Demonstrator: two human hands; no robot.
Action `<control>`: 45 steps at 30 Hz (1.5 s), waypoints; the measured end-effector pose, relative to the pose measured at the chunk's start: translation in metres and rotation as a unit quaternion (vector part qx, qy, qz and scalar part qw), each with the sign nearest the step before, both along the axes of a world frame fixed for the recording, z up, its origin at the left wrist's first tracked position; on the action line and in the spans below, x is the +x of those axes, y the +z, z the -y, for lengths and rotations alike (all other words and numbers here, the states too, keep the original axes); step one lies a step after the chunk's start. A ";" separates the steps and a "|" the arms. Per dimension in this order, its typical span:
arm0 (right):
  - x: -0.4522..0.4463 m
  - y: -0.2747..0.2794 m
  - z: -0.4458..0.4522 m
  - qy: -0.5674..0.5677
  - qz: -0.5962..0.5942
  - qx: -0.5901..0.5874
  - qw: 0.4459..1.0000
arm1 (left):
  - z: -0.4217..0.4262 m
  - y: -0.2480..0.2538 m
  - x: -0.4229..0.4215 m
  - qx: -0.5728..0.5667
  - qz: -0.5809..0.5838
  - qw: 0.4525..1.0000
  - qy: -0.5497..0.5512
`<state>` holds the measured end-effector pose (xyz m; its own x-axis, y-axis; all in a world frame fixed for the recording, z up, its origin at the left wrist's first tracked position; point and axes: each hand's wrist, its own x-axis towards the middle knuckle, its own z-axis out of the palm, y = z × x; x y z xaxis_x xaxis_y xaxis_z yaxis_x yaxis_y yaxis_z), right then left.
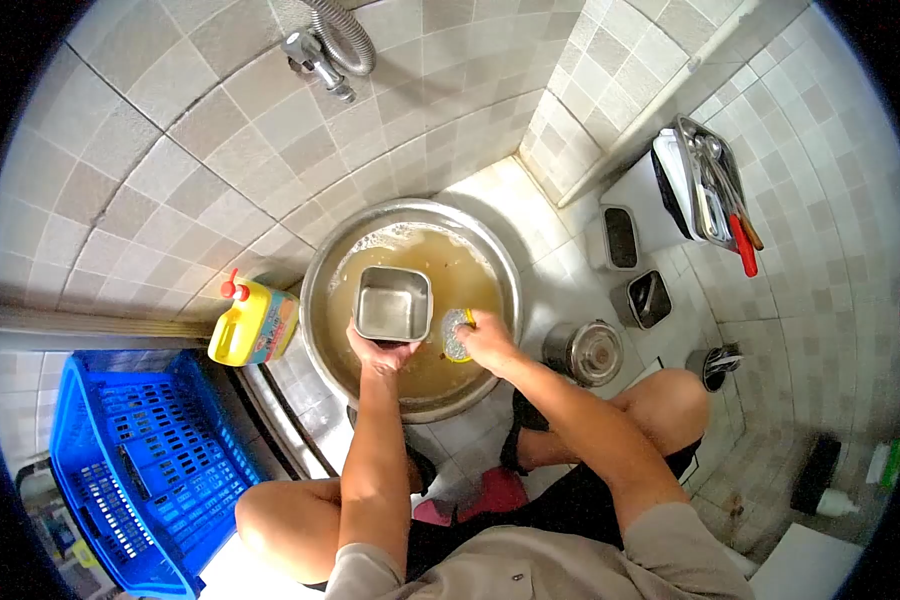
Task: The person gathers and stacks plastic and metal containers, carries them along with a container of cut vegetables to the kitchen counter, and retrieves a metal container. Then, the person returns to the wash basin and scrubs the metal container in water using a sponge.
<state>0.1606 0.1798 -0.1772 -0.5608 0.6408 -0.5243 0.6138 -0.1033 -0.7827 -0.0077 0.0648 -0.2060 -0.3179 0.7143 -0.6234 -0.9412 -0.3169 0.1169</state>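
My left hand [382, 352] grips a square metal container [394, 300] by its lower edge, its open top facing up. It is held over a large round metal basin [313, 300] of cloudy brownish water [470, 270] with some foam near the far rim. To the right of the container, my right hand [488, 340] is closed on a scrubbing pad [457, 334] with a yellow edge and a pale, silvery middle. The pad is apart from the container, above the water. My right fingertips are partly hidden by the hand.
A yellow jug [255, 322] with a red pump stands left of the basin, near a blue plastic basket [160, 470]. To the right are a lidded metal pot [583, 353], small metal containers [620, 238] and a tray of utensils [710, 180]. A tap [315, 62] is on the wall.
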 end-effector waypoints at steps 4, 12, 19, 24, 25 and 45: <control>-0.006 0.007 -0.013 -0.051 -0.022 -0.033 0.998 | -0.001 0.012 0.009 0.148 -0.041 0.988 0.010; -0.003 -0.003 -0.009 -0.076 -0.065 -0.029 0.995 | 0.002 0.029 -0.013 -0.070 -0.316 0.933 0.158; -0.002 0.003 -0.011 -0.049 -0.042 -0.021 0.998 | 0.011 0.027 -0.008 -0.339 -0.727 0.593 0.067; -0.011 0.062 -0.019 -0.076 -0.098 0.043 0.991 | 0.002 0.068 0.003 -0.328 -0.827 0.456 0.025; -0.015 0.058 -0.026 -0.074 -0.107 0.051 0.990 | -0.001 0.079 0.000 -0.322 -0.835 0.446 0.008; -0.184 0.338 -0.071 0.110 -0.172 0.561 0.802 | -0.081 0.222 -0.086 -0.279 -0.810 0.509 -0.089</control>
